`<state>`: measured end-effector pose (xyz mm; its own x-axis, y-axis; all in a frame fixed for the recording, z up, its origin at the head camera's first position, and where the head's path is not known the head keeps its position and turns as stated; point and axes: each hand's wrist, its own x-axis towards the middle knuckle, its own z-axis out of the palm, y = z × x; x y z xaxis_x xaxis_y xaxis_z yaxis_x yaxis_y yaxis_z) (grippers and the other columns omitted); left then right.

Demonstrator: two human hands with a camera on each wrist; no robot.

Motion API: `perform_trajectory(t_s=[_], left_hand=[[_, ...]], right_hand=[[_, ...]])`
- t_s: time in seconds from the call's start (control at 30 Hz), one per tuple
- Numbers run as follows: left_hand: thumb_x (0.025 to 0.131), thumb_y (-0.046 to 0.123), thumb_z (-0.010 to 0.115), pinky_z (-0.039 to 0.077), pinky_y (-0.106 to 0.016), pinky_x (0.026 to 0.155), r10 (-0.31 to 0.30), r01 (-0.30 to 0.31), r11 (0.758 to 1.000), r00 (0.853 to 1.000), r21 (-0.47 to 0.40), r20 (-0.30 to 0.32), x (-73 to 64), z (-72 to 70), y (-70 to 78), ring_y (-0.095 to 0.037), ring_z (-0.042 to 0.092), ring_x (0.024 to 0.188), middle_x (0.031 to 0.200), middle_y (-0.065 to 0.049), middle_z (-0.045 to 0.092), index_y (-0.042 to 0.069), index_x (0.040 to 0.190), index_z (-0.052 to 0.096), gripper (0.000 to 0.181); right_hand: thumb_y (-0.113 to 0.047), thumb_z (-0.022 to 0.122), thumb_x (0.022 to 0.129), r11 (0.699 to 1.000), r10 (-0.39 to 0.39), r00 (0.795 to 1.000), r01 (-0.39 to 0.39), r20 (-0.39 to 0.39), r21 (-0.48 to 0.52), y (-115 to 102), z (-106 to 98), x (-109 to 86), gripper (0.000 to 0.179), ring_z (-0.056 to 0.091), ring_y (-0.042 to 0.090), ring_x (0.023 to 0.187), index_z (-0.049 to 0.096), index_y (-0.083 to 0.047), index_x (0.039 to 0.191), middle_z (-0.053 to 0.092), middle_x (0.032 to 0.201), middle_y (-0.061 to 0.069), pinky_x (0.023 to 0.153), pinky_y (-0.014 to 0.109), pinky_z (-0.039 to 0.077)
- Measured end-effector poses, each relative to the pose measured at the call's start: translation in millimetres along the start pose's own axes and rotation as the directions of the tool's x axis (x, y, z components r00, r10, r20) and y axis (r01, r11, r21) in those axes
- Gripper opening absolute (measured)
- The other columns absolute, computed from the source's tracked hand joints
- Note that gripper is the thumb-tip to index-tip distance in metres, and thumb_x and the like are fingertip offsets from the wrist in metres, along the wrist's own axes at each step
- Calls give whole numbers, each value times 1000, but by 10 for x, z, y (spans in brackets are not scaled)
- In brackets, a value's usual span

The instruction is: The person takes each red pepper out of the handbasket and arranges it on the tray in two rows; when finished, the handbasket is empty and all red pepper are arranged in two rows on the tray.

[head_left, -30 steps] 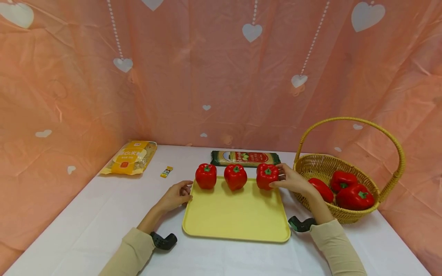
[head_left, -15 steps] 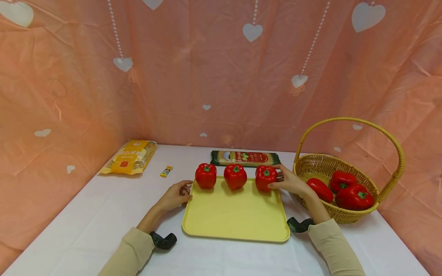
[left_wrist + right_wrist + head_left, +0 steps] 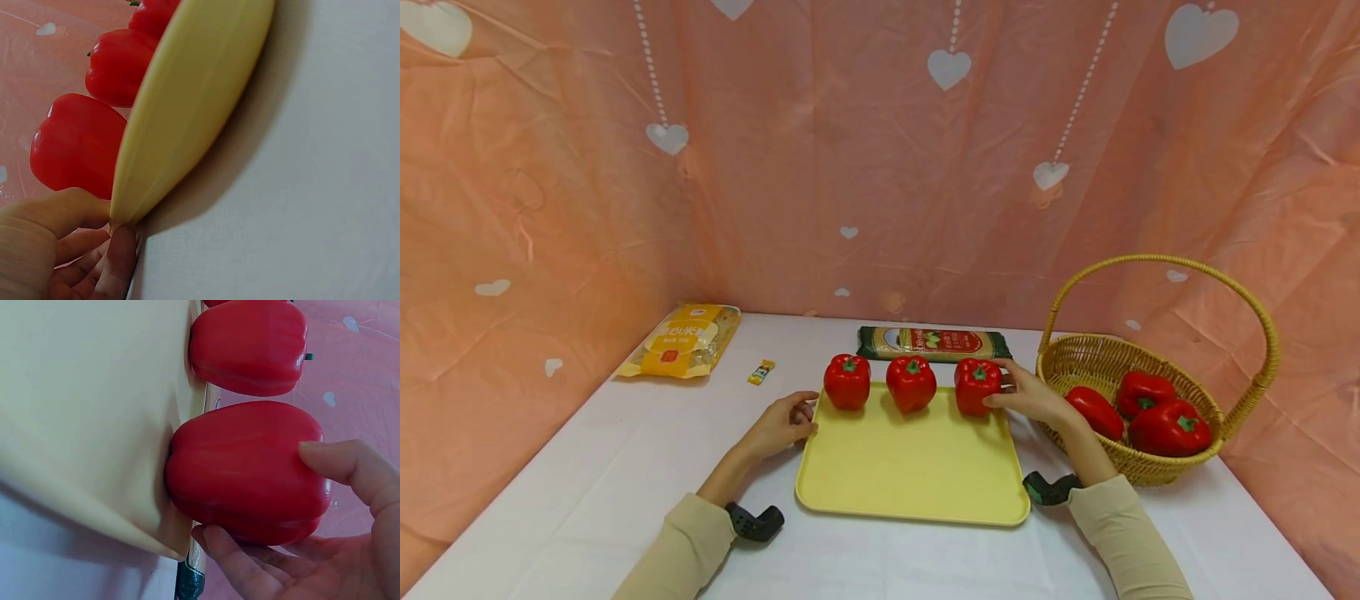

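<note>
Three red bell peppers stand in a row along the far edge of a yellow tray [image 3: 910, 467]: a left pepper [image 3: 847, 383], a middle pepper [image 3: 912, 385] and a right pepper [image 3: 976, 387]. My right hand [image 3: 1033, 396] holds the right pepper from its right side, thumb in front and fingers behind. In the right wrist view that pepper [image 3: 247, 472] sits upright on the tray between thumb and fingers. My left hand [image 3: 778, 427] pinches the tray's left rim near the far corner; the left wrist view shows thumb and forefinger meeting at the rim [image 3: 187, 106].
A wicker basket [image 3: 1078, 354] with a tall handle stands at the right, holding three red peppers [image 3: 1172, 429]. Behind the tray lies a green and red long packet [image 3: 940, 343]. A yellow bag [image 3: 681, 346] and a small sachet [image 3: 762, 372] lie at the back left.
My right hand has shifted the right pepper slightly left and settled it on the tray; over the last half second it barely moves. The left hand stays at the rim.
</note>
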<state>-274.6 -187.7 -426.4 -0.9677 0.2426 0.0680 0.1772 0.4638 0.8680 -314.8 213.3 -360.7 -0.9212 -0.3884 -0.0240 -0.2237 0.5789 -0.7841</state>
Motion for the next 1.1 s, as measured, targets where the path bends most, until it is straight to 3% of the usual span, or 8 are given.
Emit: perform_trajectory(t_s=[0.13, 0.4, 0.63, 0.87, 1.1], left_hand=[[84, -2, 59, 44, -21, 55, 9, -9, 1000, 1000, 8, -1, -25, -2, 52, -16, 49, 72, 92, -12, 52, -12, 130, 40, 51], [84, -5, 57, 45, -21, 57, -1, 1, 1000, 1000, 0, 14, -180, -37, 364, -18, 48, 72, 91, -16, 51, -16, 128, 40, 48], [84, -6, 57, 45, -20, 57, 5, -4, 1000, 1000, -4, 5, -199, -41, 408, -18, 49, 73, 92, -17, 52, -16, 128, 41, 48], [83, -7, 56, 46, -21, 58, 16, -16, 1000, 1000, -3, 10, -181, -37, 369, -19, 49, 74, 92, -17, 52, -17, 127, 40, 48], [83, -4, 59, 46, -21, 56, 22, -22, 1000, 1000, 5, 0, -39, -2, 72, -17, 49, 74, 92, -14, 52, -14, 129, 40, 50]], right_hand=[[-20, 64, 86, 1000, -9, 1000, 9, 6, 1, -2, 3, -3, 74, 47, 40, 116, 22, 3, 143, 46, 128, 30, 94, 50, 42], [-20, 63, 87, 1000, -12, 1000, 12, 20, 6, -26, 8, -8, 74, 45, 40, 118, 21, 4, 143, 44, 130, 30, 96, 51, 41], [-19, 63, 87, 1000, -16, 999, 15, 33, 20, -28, 5, -7, 77, 43, 42, 121, 16, 3, 145, 42, 132, 32, 97, 52, 39], [-17, 62, 88, 998, -36, 998, 33, 52, 53, 15, -9, 6, 80, 42, 43, 121, 10, 3, 146, 38, 134, 34, 99, 52, 38], [-16, 62, 88, 992, -88, 996, 85, 28, 93, -8, -56, -22, 84, 30, 48, 129, 6, 5, 146, 25, 142, 35, 101, 57, 31]])
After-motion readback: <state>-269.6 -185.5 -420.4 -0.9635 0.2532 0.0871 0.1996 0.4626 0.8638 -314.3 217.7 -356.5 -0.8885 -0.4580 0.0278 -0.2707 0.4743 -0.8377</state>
